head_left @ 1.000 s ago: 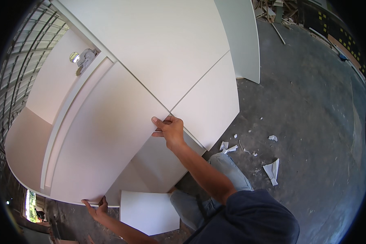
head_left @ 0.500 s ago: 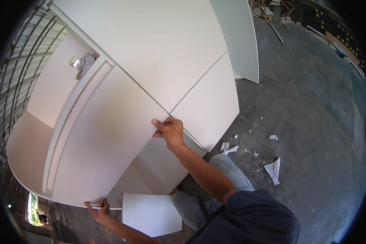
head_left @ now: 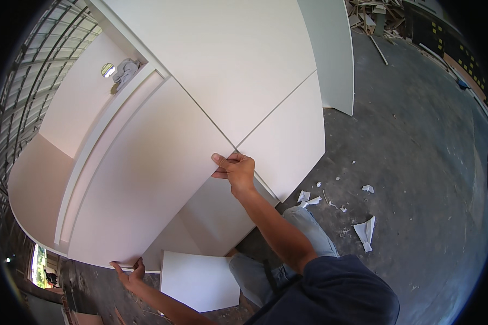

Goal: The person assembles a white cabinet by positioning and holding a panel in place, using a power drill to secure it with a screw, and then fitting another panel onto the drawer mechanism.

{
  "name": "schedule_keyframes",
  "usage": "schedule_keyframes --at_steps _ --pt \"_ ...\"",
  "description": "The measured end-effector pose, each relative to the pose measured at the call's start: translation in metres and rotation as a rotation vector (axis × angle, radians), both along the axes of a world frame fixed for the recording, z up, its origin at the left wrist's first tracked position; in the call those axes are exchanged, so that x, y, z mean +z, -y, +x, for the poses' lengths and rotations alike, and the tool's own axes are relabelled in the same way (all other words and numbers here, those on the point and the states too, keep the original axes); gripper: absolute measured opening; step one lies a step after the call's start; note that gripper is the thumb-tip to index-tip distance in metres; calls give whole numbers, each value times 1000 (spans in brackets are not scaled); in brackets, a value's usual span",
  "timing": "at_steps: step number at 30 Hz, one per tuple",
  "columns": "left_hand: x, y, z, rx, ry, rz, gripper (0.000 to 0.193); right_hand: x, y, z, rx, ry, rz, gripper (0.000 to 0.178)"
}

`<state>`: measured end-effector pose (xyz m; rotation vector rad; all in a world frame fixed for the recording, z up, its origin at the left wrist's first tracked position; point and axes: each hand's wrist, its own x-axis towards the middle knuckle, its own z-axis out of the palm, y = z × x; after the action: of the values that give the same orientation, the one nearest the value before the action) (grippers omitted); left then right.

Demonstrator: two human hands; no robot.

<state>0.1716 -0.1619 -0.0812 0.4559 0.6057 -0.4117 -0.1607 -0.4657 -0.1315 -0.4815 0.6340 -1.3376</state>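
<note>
A white flat panel [head_left: 141, 168], seemingly a cabinet front, lies against a large white cabinet. My right hand [head_left: 239, 169] grips its right corner, thumb on the face and fingers curled under the edge. At the panel's lower left end, my left hand [head_left: 131, 274] holds the edge, fingers partly hidden. Below the panel's lower edge an open cabinet compartment [head_left: 209, 216] shows. Other white fronts [head_left: 233, 65] sit above and right, with narrow gaps between them. A loose white board [head_left: 199, 281] rests beside my knee.
An open compartment at the left holds a bunched grey cloth [head_left: 126, 73] near a round hole. A pale green-grey panel [head_left: 333, 59] stands beyond the cabinet. White scraps [head_left: 365, 233] litter the dark floor at the right. Scrap wood [head_left: 377, 16] is piled at the far right.
The whole view has shifted slightly. Both hands keep their hold on the panel. Its lower left end now covers more of the cabinet's edge there.
</note>
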Motion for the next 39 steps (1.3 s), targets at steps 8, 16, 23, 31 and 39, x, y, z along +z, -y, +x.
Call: schedule_keyframes --at_steps 8,16,23,31,39 --pt "-2 0 2 -24 61 81 90 -3 -1 -1 -20 -48 -2 31" --pt "7 3 -8 -24 42 -3 89 2 -4 -3 -6 -16 28 29" --pt "0 7 -11 27 139 -55 89 1 -6 1 -55 17 58 30" --pt "-13 -1 1 -35 210 1 90 -2 -7 4 -27 39 93 28" --pt "-21 5 7 -22 162 -2 97 -5 -6 3 -20 48 78 34"
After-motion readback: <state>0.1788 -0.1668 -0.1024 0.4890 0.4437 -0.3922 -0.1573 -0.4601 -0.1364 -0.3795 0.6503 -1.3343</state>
